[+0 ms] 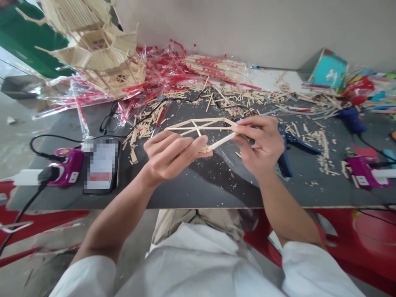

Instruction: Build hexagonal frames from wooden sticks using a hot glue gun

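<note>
Between my hands, above the dark table, is a frame of thin wooden sticks (198, 128), many-sided with sticks crossing inside it. My left hand (176, 153) is closed around its left and near side, thumb and fingers pinching a near corner. At the right corner, the fingertips of my right hand (260, 142) pinch the frame. A blue glue gun (284, 152) lies just beyond and to the right of my right hand, partly hidden by it. Loose stick pieces (151, 119) are scattered on the table behind the frame.
A wooden pagoda-like model (102, 53) stands back left, beside red-and-clear plastic wrappers (167, 68) and bundled sticks (216, 68). A phone (102, 165) and purple power strip (66, 167) with cables lie left. Another purple power strip (366, 171) and a blue tool (352, 119) are right.
</note>
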A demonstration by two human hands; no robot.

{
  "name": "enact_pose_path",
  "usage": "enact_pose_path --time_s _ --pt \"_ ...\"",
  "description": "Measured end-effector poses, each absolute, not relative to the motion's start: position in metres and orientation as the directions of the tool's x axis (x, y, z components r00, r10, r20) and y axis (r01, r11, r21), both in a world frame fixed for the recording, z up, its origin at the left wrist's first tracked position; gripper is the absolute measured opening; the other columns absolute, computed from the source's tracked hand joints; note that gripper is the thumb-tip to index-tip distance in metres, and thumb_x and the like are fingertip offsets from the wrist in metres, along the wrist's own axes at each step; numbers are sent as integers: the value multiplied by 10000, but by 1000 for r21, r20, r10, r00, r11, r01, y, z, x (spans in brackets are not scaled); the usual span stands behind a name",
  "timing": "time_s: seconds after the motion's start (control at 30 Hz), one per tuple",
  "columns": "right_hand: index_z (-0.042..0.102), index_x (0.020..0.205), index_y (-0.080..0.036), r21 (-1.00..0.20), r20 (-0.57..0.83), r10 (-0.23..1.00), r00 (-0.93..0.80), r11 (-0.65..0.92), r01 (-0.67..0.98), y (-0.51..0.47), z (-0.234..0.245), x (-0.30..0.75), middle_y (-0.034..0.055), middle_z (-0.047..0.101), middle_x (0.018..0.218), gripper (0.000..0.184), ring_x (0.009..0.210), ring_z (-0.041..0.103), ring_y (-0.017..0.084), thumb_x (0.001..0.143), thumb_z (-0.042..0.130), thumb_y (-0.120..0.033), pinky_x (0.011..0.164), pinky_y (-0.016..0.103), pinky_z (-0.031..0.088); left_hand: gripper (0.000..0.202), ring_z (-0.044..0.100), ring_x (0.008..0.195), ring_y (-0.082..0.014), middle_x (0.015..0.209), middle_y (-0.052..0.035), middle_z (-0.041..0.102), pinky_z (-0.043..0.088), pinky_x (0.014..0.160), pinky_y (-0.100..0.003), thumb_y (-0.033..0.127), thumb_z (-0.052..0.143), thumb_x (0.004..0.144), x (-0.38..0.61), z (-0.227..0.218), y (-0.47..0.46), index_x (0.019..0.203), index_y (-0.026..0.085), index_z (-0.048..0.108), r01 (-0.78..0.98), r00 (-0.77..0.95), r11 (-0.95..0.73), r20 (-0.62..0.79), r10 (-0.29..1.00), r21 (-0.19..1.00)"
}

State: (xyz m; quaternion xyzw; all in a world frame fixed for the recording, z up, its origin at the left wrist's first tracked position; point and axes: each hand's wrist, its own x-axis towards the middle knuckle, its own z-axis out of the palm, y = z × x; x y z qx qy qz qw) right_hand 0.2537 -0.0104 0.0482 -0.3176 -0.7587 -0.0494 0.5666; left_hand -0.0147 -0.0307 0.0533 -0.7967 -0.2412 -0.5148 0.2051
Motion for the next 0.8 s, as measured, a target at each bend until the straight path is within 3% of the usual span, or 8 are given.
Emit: enact_pose_path --time_s 0.17,0.3,0.47,0.63,0.8 --pt "816 1169 -378 -353 824 532 -197 753 556 -10 45 256 20 797 1089 170 941 744 226 1010 777 -330 877 457 595 438 627 558 -115 755 30 715 413 552 -315 343 880 943 -13 53 -31 1353 298 730 620 398 -775 901 175 -123" --pt "822 1156 -388 -383 778 587 -223 725 572 -10 45 256 21 798 1090 166 986 748 246 1026 752 -311 932 490 591 479 645 565 -124 775 33 723 428 557 -329 330 846 970 -14 45 -31 1418 322 678 639 449 -756 866 220 -139" --pt "833 1144 -353 -473 696 679 -234 678 563 -10 43 257 58 758 1132 158 1032 729 250 1056 705 -332 882 455 608 398 652 558 -123 763 41 731 439 553 -322 314 811 994 -9 40 -29 1369 304 679 625 479 -773 836 269 -109" --pt "828 1112 -288 -510 560 757 -337 636 579 -7 35 260 75 737 1127 154 964 720 228 1050 687 -280 856 434 615 159 724 647 -131 752 30 759 498 615 -290 363 713 1066 1 32 -24 1171 244 727 611 535 -791 723 436 25" --pt "811 1159 -265 -523 385 727 -569 680 515 -7 32 262 77 757 1162 177 1085 724 262 997 756 -218 985 465 597 237 797 766 -150 888 0 833 504 653 -275 452 689 1079 4 17 -19 1119 229 759 597 564 -770 563 604 227"
